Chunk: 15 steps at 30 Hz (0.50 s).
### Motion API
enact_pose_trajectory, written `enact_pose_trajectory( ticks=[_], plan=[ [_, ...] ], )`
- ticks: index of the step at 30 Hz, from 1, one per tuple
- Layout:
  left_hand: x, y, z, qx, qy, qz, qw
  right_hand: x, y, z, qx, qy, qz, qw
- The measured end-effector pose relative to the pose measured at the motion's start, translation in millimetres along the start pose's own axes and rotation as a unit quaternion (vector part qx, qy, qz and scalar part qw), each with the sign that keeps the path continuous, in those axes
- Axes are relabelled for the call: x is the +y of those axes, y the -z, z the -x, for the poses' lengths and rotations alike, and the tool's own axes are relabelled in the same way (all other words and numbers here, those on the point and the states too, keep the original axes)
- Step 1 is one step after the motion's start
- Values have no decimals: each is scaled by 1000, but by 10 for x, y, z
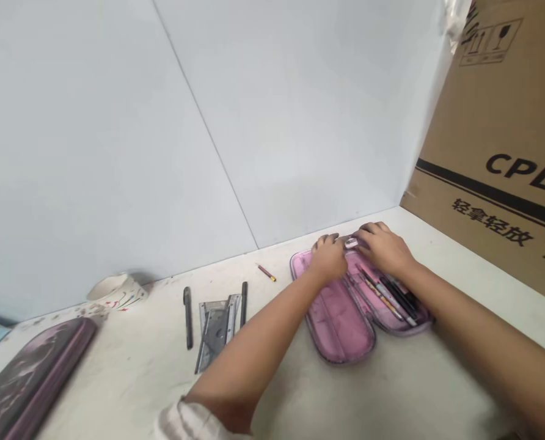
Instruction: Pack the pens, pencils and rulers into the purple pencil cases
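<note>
A pink pencil case lies unfolded on the white table, its two halves side by side. Several pens and pencils are in its right half. My left hand bends over the far end of the left half, fingers curled at the rim. Over the far end of the right half is my right hand, its fingers bent and its thumb side against a small white block with a dark marking, perhaps an eraser. That block sits between both hands. The fingertips are partly hidden.
Left of the case lie a short pencil, a black pen, another dark pen and clear rulers. A paper cup on its side and a dark closed case are farther left. A cardboard box stands right.
</note>
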State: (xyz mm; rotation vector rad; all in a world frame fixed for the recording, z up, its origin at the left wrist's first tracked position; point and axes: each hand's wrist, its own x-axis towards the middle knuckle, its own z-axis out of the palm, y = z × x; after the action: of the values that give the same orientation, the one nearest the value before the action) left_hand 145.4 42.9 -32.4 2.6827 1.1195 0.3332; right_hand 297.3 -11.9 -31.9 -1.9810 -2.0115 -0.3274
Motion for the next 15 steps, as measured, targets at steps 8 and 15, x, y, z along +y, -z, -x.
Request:
enact_pose_trajectory(
  ticks=[8,15],
  plan=[
    [-372,340,225,10,16,-12,1000,-137,-14,-120,-29,-26,-33,999],
    [-1112,697,1048,41,53,7,998,-1150,46,-196,-5,101,-105,989]
  ],
)
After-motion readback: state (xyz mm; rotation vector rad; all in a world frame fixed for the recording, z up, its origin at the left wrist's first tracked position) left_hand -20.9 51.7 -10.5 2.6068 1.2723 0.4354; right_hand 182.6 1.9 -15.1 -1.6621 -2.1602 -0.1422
